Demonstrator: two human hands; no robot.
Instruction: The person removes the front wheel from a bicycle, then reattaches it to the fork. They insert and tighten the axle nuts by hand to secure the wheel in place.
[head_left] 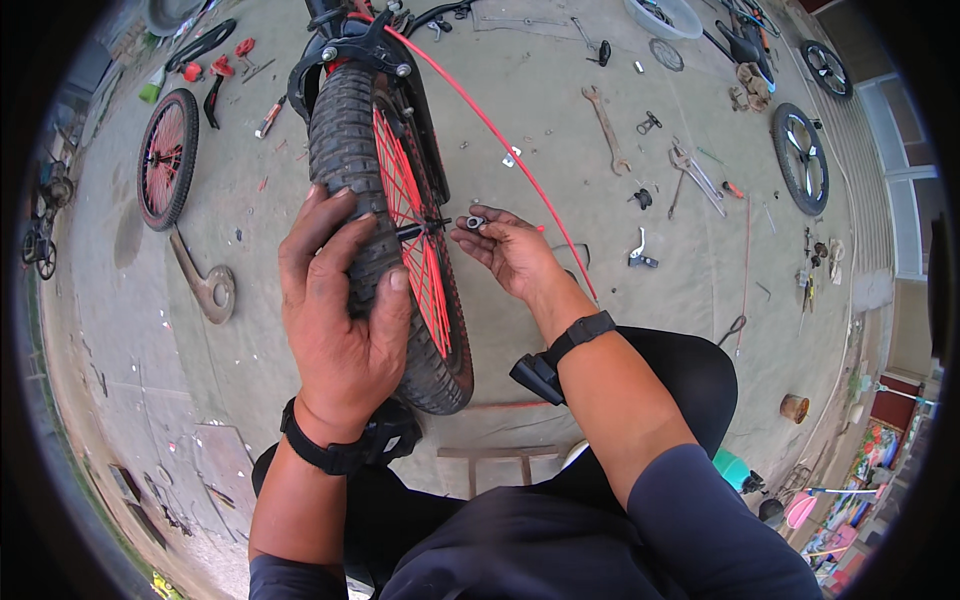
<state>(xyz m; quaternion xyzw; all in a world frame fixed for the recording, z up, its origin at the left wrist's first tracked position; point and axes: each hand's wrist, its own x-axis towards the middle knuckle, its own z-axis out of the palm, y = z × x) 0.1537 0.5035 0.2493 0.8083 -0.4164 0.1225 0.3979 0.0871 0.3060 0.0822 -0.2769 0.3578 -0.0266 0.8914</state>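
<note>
A bicycle wheel with a knobbly black tyre (345, 130) and red spokes (421, 295) stands upright in the centre, held in a black fork (429, 150). My left hand (340, 320) is wrapped over the tyre from the near left side. My right hand (510, 250), just right of the hub (412, 230), holds a small metal nut (477, 222) between thumb and fingers, beside the axle end. A long red cable (500, 130) arches from the top of the fork down past my right hand.
Loose wheels lie left (165, 160) and right (800, 160). A large spanner (605, 130), several smaller tools (700, 180), a brake lever (640, 255) and a curved metal plate (215, 295) lie on the concrete floor. A pale tub (665, 20) sits at the back, a rusty can (795, 407) near right.
</note>
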